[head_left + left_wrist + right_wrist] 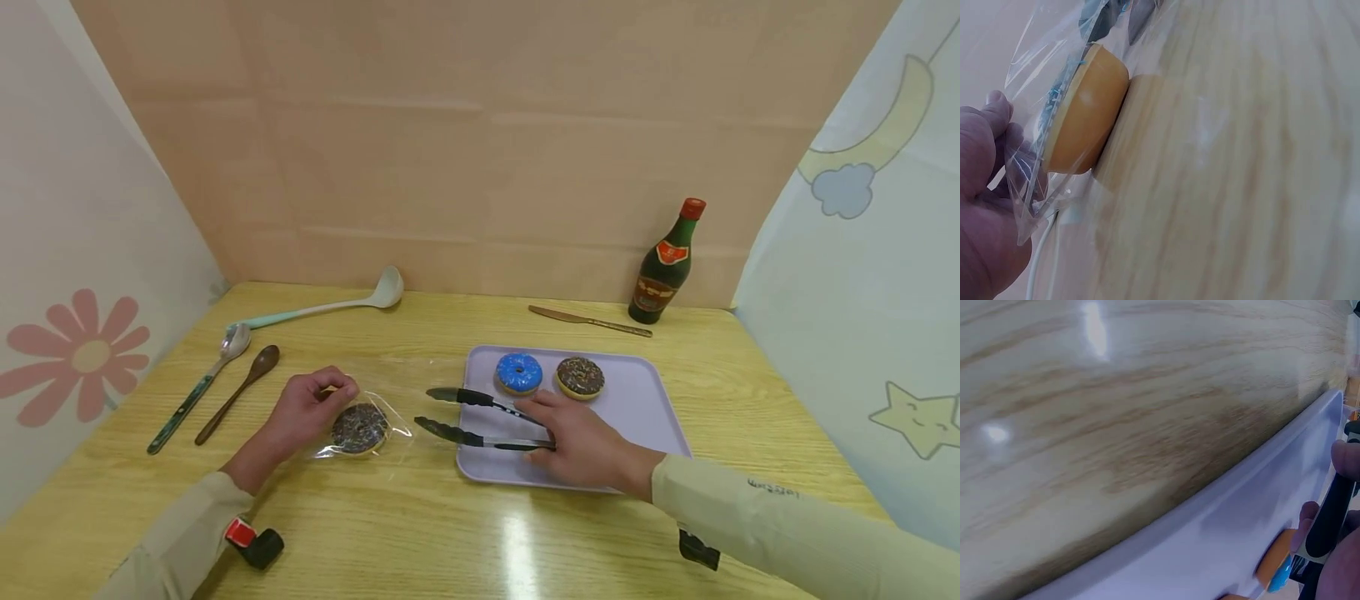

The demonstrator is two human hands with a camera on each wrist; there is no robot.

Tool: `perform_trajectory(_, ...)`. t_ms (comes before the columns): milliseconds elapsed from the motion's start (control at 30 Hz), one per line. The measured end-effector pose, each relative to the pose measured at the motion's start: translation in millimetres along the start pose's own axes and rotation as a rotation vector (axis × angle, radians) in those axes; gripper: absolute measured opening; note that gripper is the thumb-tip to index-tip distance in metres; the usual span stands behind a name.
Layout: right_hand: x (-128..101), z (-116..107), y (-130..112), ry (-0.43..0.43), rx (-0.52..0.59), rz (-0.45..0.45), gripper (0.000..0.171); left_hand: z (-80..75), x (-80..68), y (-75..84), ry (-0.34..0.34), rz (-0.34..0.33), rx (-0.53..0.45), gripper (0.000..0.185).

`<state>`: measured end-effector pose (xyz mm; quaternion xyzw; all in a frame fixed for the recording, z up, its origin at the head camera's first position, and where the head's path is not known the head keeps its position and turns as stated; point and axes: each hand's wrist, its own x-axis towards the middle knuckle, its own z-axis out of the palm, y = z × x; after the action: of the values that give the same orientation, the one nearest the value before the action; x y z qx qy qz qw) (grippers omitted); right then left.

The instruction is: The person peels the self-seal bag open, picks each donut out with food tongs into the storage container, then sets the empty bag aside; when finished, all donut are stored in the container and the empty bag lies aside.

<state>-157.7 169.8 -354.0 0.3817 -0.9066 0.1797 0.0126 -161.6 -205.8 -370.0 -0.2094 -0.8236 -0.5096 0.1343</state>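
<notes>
My left hand pinches the edge of a clear plastic bag. Inside that bag is a chocolate-glazed doughnut with sprinkles, lying at the table surface; the left wrist view shows its yellow-orange side. My right hand grips a pair of tongs with black tips, their arms spread apart and pointing left towards the bag. Nothing is between the tips. Beneath the right hand lies a lilac tray, bearing a blue doughnut and a second chocolate doughnut along its far side.
Left of the bag lie a brown wooden spoon and a metal spoon with a green handle. A ladle rests along the back. Behind the tray are a knife and a dark green bottle. Walls enclose the table.
</notes>
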Motion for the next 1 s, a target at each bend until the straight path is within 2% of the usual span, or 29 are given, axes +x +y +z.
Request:
perform_trajectory(200,13,5,-10,-0.066,-0.008,-0.027,0.061,0.4,-1.0,-0.9,-0.013,-0.001,-0.038,0.008)
perform_trajectory(433,22,9,-15,-0.102,-0.006,-0.054,0.062,1.2,-1.4,-0.4,-0.021,0.025,-0.089,0.008)
perform_trajectory(633,26,10,-15,-0.137,-0.011,-0.058,0.064,3.3,-1.2,1.1,-0.012,0.032,-0.094,0.008)
perform_trajectory(1000,38,15,-11,-0.120,-0.012,-0.136,0.066,5.6,-3.1,-30.4,-0.009,0.045,-0.093,0.010)
